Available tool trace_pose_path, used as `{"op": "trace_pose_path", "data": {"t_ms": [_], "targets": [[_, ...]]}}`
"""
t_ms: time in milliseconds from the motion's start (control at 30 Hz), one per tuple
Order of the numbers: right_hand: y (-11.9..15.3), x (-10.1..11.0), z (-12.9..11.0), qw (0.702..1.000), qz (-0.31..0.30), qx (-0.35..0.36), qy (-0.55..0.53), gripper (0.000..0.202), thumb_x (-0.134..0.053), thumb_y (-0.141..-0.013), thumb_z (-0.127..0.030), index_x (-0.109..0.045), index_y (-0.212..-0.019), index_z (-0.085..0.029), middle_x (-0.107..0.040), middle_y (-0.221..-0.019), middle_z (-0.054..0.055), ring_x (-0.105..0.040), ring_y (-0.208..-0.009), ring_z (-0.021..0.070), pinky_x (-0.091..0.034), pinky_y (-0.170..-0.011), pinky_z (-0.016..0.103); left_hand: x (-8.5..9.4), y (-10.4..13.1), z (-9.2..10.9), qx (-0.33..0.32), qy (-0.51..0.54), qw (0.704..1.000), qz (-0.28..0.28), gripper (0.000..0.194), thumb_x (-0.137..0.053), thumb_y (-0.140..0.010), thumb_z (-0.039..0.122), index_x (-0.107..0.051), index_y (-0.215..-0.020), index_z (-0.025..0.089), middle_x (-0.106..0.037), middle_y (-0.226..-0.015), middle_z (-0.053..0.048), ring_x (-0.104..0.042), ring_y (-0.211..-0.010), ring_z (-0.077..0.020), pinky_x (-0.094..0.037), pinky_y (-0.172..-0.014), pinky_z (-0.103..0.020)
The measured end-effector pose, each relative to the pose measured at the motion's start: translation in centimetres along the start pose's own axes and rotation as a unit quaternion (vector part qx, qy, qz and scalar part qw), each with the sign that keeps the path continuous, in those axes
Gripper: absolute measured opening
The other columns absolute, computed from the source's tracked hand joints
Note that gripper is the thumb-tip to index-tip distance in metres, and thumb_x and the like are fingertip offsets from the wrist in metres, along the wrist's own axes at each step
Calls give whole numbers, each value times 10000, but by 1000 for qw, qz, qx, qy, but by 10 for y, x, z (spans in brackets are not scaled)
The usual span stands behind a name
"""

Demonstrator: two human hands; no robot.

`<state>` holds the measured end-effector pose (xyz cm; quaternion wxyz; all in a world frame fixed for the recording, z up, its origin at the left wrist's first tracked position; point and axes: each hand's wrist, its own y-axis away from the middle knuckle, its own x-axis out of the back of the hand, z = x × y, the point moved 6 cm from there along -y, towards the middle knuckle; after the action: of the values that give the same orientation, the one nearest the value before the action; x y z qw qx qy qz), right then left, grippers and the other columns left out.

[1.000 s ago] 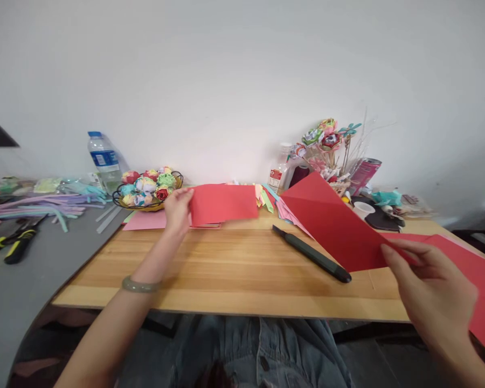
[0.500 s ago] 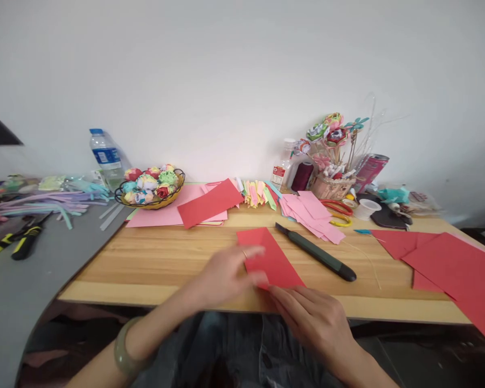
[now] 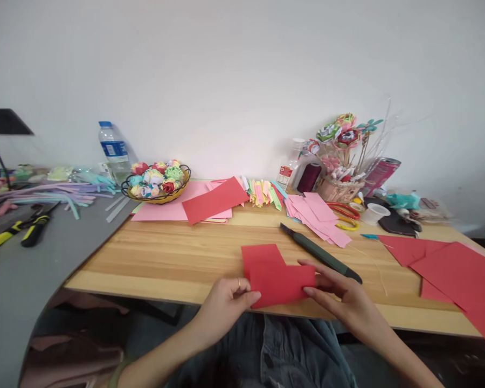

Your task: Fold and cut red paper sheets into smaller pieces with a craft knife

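A piece of red paper is held low at the table's front edge, between the fingers of my two hands. My left hand pinches its left end, thumb on the near face. My right hand grips the right end between thumb and fingers. Behind the held piece, a second red paper part shows on the tabletop; I cannot tell whether the two are joined. A utility knife with a dark green handle lies slantwise just beyond my right hand.
Pink paper pieces and a red strip lie farther back. Large red sheets are at right. A basket of paper flowers, a water bottle and a flower pot stand near the wall. Pliers lie left.
The red paper lay slanted under my hands; now a piece of it is held across the front. My left hand has moved down onto its left end, my right hand outward to its right end.
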<state>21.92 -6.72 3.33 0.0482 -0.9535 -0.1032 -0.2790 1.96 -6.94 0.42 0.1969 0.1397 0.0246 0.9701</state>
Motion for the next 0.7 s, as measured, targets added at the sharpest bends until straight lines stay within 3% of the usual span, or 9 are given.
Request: {"op": "trace_pose_path", "data": {"t_ms": [67, 133, 200, 233, 300, 433, 533, 633, 700], "targets": [[-5, -7, 9, 999, 20, -23, -19, 552, -496, -814, -456, -469, -1277, -156, -589, -622, -3, -568, -602, 152, -463, -540, 250, 1, 0, 1, 13, -51, 998, 14, 333, -474, -798, 376, -449, -538, 169, -415, -524, 37, -403, -524, -110, -316, -523, -225], [-10, -16, 13, 999, 43, -17, 9, 573, -468, -823, -434, -421, -1312, -138, -512, -569, -28, -503, -534, 142, -416, -486, 246, 9, -3, 8, -10, -156, 986, 63, 270, -480, -804, 356, -529, -616, 168, -525, -633, -1, -498, -641, -156, -376, -623, -263], [-16, -23, 12, 996, 60, -4, 62, 581, -450, -823, -403, -395, -1326, -117, -514, -593, -19, -493, -535, 147, -412, -504, 262, 21, -8, 15, -44, -227, 965, 126, 215, -521, -792, 358, -602, -851, 168, -602, -910, -67, -540, -887, -227, -394, -794, -332], [-19, -26, 12, 994, 65, 0, 86, 584, -444, -821, -391, -389, -1329, -108, -533, -615, -8, -504, -547, 154, -420, -525, 274, 26, -12, 16, -50, -230, 961, 146, 301, -553, -776, 368, -584, -998, 167, -583, -1052, -99, -518, -994, -254, -377, -864, -362], [-23, -29, 10, 990, 73, 6, 119, 583, -431, -818, -375, -384, -1328, -96, -574, -663, 18, -533, -575, 168, -439, -568, 297, 33, -27, 11, -28, -168, 975, 145, 552, -622, -728, 382, -474, -1209, 154, -511, -1220, -145, -497, -1072, -267, -366, -919, -380], [-25, -29, 10, 984, 104, 19, 141, 541, -420, -826, -350, -403, -1313, -116, -606, -703, 34, -562, -576, 171, -455, -573, 306, 32, -59, -7, 56, 57, 994, 79, 808, -736, -607, 255, -357, -1312, 143, -474, -1273, -168, -581, -906, -208, -452, -791, -330], [-23, -31, 14, 983, 117, 43, 138, 512, -416, -848, -342, -395, -1313, -130, -598, -697, 24, -558, -552, 162, -465, -546, 304, 25, -72, -11, 77, 174, 981, 41, 826, -785, -513, 165, -430, -1259, 152, -627, -1018, -102, -606, -776, -175, -468, -713, -305], [-26, -22, 18, 980, 159, 51, 109, 535, -462, -842, -375, -375, -1321, -152, -622, -858, 73, -603, -686, 176, -506, -629, 340, 20, -79, -1, 32, 215, 976, -9, 483, -797, -507, 242, -630, -944, 124, -656, -760, -36, -606, -696, -166, -466, -681, -294], [-35, -5, 17, 974, 213, 44, 69, 623, -553, -784, -426, -368, -1321, -169, -590, -1079, 134, -605, -896, 215, -506, -753, 396, 24, -85, 11, -14, 205, 979, -2, 303, -792, -510, 313, -645, -695, 123, -638, -658, -16, -587, -624, -152, -460, -629, -279]]}}
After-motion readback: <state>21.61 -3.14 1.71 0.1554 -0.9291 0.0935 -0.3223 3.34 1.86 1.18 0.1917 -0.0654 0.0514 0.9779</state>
